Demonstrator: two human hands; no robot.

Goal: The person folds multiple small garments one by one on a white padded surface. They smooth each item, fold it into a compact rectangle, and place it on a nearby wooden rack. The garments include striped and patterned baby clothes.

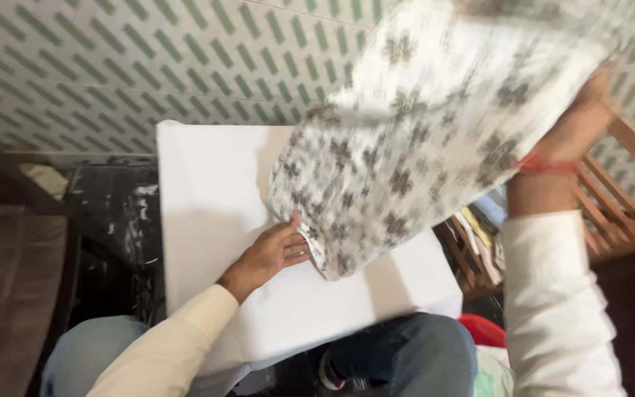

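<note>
A white cloth with a grey flower print (pixel 420 132) hangs in the air over a white padded board (pixel 214 220). My left hand (pixel 273 250) pinches its lower edge just above the board. My right hand (pixel 582 110), with a red thread at the wrist, is raised high at the right and grips the cloth's upper end. The cloth is blurred with motion.
A wall with a green dash pattern (pixel 112 66) stands behind the board. A wooden rack (pixel 611 198) with folded cloths is at the right. Dark floor and a brown surface (pixel 9 294) lie to the left. My knees in blue jeans (pixel 406 353) are below.
</note>
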